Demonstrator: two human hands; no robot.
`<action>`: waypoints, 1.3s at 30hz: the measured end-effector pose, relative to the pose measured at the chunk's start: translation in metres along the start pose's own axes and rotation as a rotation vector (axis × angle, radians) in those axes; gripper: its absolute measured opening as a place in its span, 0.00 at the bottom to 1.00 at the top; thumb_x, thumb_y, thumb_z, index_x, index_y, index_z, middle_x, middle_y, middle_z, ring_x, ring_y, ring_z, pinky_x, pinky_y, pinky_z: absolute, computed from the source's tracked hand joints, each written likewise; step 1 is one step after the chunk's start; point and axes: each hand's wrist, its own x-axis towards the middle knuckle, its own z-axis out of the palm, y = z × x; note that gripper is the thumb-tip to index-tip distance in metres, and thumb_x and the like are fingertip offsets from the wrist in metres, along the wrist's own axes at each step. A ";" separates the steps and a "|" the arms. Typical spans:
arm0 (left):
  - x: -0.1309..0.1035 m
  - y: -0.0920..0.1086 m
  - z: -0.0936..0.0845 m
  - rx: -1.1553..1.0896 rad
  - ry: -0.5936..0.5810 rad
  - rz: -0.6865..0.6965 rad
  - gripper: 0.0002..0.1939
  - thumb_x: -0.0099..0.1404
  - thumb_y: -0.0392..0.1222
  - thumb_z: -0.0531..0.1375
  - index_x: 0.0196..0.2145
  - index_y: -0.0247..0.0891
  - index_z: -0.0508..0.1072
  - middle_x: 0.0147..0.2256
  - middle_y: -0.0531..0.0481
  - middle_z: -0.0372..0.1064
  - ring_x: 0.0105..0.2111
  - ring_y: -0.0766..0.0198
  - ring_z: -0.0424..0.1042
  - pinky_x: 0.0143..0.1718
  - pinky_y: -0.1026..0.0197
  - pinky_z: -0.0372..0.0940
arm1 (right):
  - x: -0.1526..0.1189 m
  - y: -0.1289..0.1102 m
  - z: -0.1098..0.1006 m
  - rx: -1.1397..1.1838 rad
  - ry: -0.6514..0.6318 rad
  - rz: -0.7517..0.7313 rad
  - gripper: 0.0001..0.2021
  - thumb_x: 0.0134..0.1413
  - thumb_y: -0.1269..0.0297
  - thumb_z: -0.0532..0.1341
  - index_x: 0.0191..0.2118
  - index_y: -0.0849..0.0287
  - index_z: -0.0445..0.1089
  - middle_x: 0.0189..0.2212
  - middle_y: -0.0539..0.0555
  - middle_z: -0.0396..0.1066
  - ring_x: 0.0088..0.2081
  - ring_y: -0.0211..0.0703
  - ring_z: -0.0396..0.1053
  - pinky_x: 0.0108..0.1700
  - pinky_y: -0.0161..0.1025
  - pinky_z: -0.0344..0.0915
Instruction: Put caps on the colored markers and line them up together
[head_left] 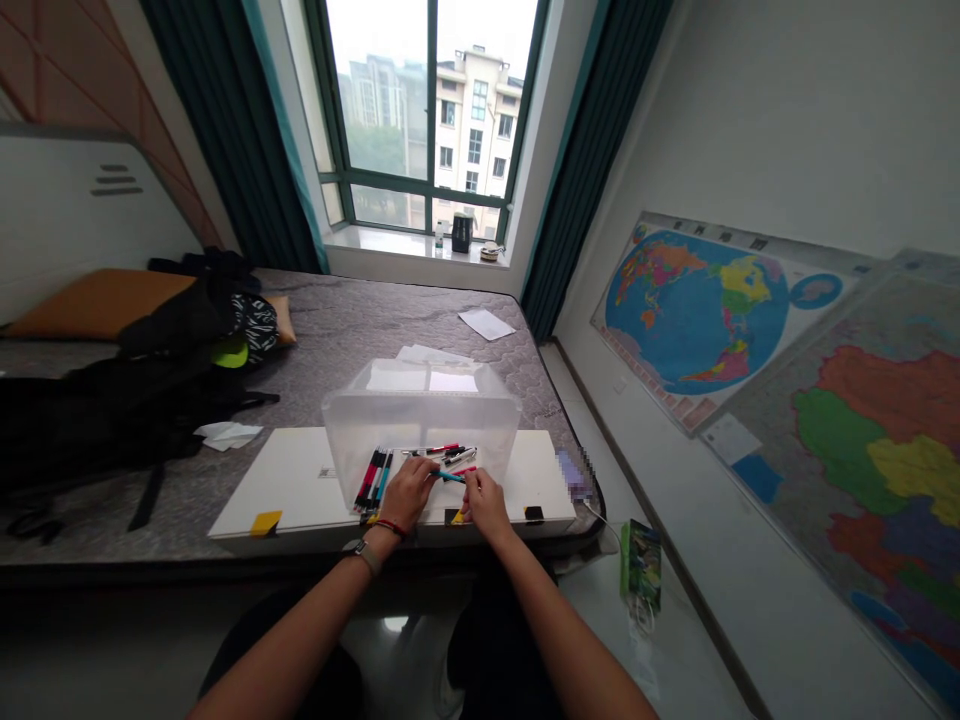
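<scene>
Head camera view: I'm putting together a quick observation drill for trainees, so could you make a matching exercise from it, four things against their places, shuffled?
Things
1. Blue pen
2. World map
3. Orange pillow
4. Black box

Places
A. On the windowsill
B. Between the fingers of the left hand and the right hand
C. On the wall to the right
D. At the left, on the bed

Right pairs: 1-B, 2-C, 3-D, 4-A
</scene>
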 end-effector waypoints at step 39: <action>-0.050 0.004 -0.066 0.030 0.081 -0.113 0.20 0.61 0.29 0.50 0.49 0.40 0.69 0.49 0.44 0.67 0.53 0.55 0.64 0.56 0.45 0.61 | 0.009 -0.022 0.118 0.092 -0.334 0.229 0.16 0.58 0.56 0.56 0.25 0.62 0.68 0.14 0.48 0.65 0.13 0.33 0.60 0.15 0.29 0.56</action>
